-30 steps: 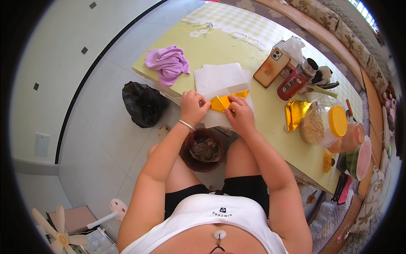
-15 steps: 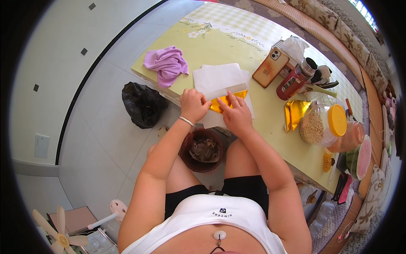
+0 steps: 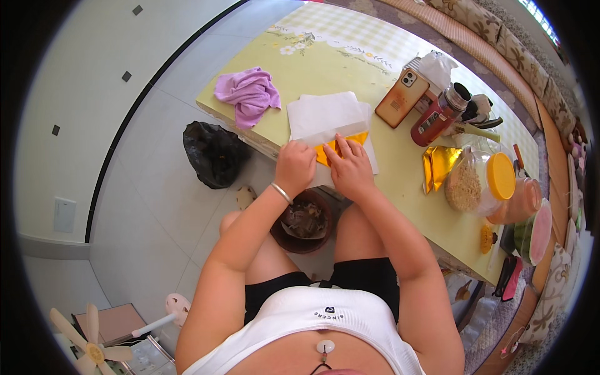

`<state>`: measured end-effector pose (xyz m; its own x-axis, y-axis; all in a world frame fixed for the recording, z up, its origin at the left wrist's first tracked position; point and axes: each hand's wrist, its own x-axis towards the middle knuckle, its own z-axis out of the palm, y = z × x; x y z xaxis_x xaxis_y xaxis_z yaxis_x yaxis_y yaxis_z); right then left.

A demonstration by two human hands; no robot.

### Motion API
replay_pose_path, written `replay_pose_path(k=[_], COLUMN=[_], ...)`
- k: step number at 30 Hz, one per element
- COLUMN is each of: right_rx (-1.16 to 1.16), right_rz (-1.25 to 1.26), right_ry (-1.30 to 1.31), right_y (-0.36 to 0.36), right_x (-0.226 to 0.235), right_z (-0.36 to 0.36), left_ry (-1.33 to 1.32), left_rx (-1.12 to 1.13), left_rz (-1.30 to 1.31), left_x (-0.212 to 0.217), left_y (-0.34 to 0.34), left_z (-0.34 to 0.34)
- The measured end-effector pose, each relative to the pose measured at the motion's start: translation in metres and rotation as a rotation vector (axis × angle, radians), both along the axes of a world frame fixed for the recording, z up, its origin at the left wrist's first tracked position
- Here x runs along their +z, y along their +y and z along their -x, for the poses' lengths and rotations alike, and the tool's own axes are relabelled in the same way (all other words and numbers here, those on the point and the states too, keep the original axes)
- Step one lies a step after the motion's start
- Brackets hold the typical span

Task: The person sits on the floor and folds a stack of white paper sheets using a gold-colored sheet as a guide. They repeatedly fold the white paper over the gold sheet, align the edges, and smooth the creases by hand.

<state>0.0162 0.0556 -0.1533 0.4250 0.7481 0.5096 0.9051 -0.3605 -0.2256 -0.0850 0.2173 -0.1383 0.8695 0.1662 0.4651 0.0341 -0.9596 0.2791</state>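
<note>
A sheet of gold foil paper, partly folded, lies over white paper sheets at the table's near edge. My left hand is closed at the foil's left end, its fingers curled over; the fingertips are partly hidden. On the foil's right part lies my right hand, palm down with its fingers apart, pressing on it. A folded gold foil piece rests farther right on the table, beside a clear jar with a yellow lid.
A purple cloth lies at the table's left corner. To the right are a phone, a red flask and a cut watermelon. Below stand a brown bin between my knees and a black plastic bag on the floor.
My left hand has shifted slightly right and turned, its fingers now curling over the foil's left end. The right hand stays nearly in place on the foil.
</note>
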Motion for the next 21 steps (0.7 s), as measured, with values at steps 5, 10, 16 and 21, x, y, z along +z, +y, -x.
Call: replay_pose_path(k=[5,10,16,21], right_rx=[-0.049,-0.131,0.179,0.081], right_rz=[-0.003,0.025,0.162,0.576], right_ry=[0.265,0.184,-0.127,0.284], right_y=[-0.001,-0.001,0.006,-0.013], right_x=[0.014,0.026,0.036,0.058], right_z=[-0.01,-0.041,-0.055,-0.052], left_ry=[0.016,0.184,0.032,0.011], left_rx=[0.152,0.198,-0.036,-0.046], left_rz=[0.044,0.081,-0.074,-0.163], left_x=[0.02,0.021,0.015,-0.006], left_y=[0.003,0.008,-0.005,-0.026], left_z=[-0.027,-0.039,-0.036,-0.014])
